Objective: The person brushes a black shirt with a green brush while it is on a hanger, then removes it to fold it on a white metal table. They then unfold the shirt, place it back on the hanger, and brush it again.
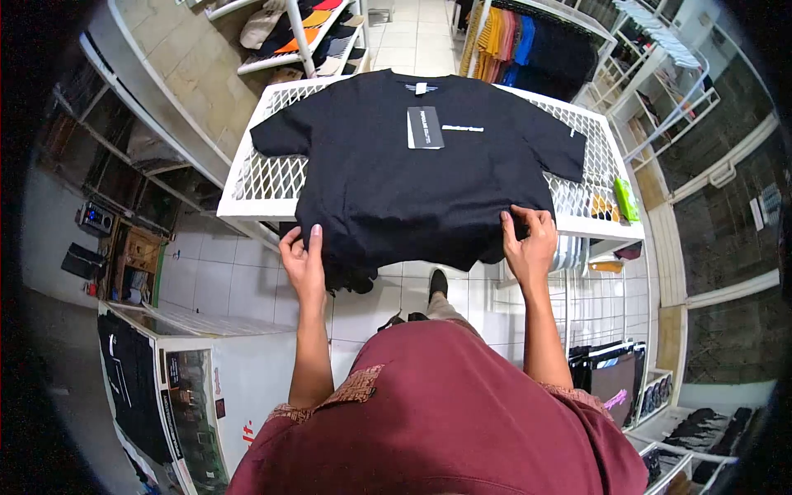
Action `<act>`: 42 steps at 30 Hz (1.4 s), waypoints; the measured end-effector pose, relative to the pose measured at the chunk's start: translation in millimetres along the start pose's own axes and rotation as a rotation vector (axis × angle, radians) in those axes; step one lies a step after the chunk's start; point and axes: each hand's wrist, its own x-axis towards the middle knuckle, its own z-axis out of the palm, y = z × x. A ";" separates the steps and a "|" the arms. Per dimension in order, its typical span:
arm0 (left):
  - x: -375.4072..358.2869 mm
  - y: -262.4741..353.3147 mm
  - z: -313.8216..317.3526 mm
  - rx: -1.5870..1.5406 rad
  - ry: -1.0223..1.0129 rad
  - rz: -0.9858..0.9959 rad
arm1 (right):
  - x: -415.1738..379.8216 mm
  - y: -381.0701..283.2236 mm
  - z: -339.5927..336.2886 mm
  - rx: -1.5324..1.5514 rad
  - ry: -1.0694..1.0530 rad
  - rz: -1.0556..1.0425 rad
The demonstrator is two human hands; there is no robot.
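Note:
A black T-shirt (pixel 412 177) lies face up on a white wire-mesh table (pixel 264 186), collar away from me, with a small white chest print and a grey hang tag (pixel 425 128) on it. Its hem hangs over the near edge. My left hand (pixel 304 256) grips the hem's left corner. My right hand (pixel 530 243) pinches the hem's right corner, fingers curled into the cloth. Both sleeves are spread out flat to the sides.
A green item (pixel 625 198) and a yellow one lie on the table's right end. Hanging clothes (pixel 528 45) fill a rack behind. Shelves of folded caps stand at the back left. A white counter (pixel 206 371) is at my lower left, shelves of dark goods at lower right.

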 end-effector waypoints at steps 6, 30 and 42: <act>28.4 11.2 -6.8 -0.012 -0.010 -0.152 | 11.0 28.6 -5.7 -0.071 0.114 0.198; 161.9 23.2 21.5 -0.259 -0.574 -0.586 | 113.9 55.9 20.0 0.632 -0.164 0.558; 200.4 60.2 82.1 -0.194 -0.471 -0.424 | 168.8 63.8 50.0 0.604 0.142 0.261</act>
